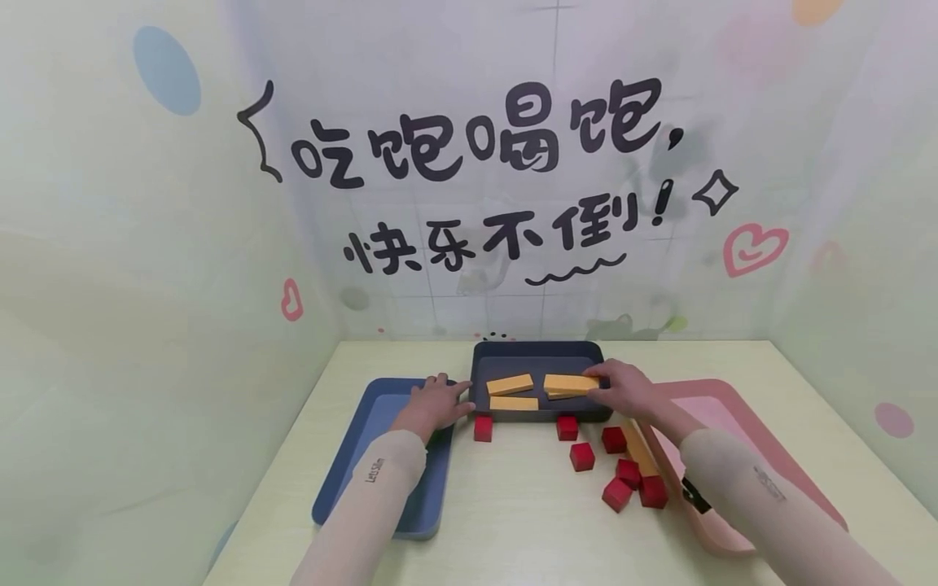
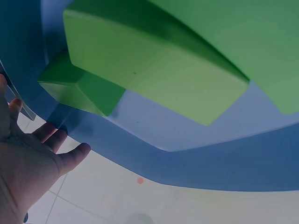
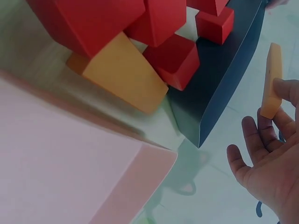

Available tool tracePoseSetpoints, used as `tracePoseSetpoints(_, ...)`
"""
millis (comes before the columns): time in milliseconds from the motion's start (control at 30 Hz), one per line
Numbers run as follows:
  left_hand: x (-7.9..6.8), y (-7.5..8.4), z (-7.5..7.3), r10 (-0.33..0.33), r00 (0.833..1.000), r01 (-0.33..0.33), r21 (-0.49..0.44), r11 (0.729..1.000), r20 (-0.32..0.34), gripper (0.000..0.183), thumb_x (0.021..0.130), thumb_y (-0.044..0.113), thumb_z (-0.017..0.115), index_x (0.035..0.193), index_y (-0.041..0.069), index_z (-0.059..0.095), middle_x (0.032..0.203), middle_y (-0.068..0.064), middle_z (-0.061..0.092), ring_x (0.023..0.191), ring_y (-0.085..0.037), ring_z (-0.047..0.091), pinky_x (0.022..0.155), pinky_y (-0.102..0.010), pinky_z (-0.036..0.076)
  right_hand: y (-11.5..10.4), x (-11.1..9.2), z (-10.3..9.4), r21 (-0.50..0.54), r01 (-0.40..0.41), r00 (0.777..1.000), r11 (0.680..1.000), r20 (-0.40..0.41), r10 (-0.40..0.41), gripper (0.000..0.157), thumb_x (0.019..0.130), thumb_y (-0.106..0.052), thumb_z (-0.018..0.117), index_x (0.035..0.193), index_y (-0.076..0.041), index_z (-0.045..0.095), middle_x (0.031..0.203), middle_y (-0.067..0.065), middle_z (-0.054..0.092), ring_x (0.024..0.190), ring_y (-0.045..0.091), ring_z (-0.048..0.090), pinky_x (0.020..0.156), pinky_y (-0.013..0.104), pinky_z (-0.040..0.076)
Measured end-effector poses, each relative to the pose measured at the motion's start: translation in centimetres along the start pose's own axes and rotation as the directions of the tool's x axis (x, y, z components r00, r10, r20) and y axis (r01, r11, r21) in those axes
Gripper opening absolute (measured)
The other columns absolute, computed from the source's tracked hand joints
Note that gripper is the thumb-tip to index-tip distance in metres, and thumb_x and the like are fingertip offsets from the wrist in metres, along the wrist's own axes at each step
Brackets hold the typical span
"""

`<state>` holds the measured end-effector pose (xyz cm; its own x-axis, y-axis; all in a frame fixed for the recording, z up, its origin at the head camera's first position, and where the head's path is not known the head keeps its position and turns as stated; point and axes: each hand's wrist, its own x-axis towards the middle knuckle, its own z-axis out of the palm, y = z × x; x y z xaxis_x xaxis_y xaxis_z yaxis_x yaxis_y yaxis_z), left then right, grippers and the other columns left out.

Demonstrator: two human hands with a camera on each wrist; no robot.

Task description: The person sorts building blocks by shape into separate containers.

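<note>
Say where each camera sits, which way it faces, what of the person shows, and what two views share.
Head: worn on the head, facing forward and down at the navy tray; left hand, right hand and sleeves show.
Left wrist: worn there, facing green blocks in the blue tray; left hand shows at lower left.
Right wrist: worn there, facing red cubes; right hand shows, pinching a yellow block.
Shared: head and right wrist both show the pink tray.

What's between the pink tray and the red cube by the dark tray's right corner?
A yellow block lies between the pink tray and that red cube; the head view shows it, and so does the right wrist view.
</note>
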<state>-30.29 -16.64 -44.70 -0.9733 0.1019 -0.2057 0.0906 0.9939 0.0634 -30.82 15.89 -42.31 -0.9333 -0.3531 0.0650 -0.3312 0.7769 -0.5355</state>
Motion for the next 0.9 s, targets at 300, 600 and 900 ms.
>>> tracePoseSetpoints(300,0.0,0.1,-0.1,-0.012,1.0,0.012,0.001,1.0,0.0,0.055,0.088,0.054,0.045,0.138,0.033,0.038,0.14,-0.015,0.031,0.127,-0.033,0.028,0.098,-0.056,0.024,1.0,1.1,-0.6,-0.041,0.0,1.0,0.999,-0.015,-0.001,0.036,0.083,-0.02,0.063,0.115,-0.003,0.061,0.099,0.01,0.056,0.081,0.023,0.048,0.069,0.035,0.045)
tracePoseSetpoints(600,0.3,0.0,0.2,-0.014,1.0,0.014,0.01,1.0,-0.004,0.056,0.088,0.056,0.045,0.138,0.033,0.038,0.14,-0.014,0.031,0.127,-0.033,0.028,0.098,-0.056,0.024,1.3,2.3,-0.6,-0.053,0.012,1.0,0.999,-0.021,-0.013,0.033,0.083,-0.018,0.063,0.112,-0.002,0.062,0.093,0.01,0.056,0.08,0.023,0.048,0.072,0.037,0.045)
tracePoseSetpoints(900,0.4,0.0,0.3,-0.013,1.0,0.013,0.008,1.0,-0.009,0.055,0.088,0.055,0.045,0.138,0.033,0.038,0.14,-0.015,0.032,0.126,-0.033,0.029,0.098,-0.057,0.024,1.6,4.2,0.6,-0.121,0.06,0.998,0.991,-0.023,-0.063,0.028,0.081,-0.014,0.063,0.106,-0.002,0.065,0.091,0.008,0.059,0.079,0.023,0.048,0.074,0.039,0.044)
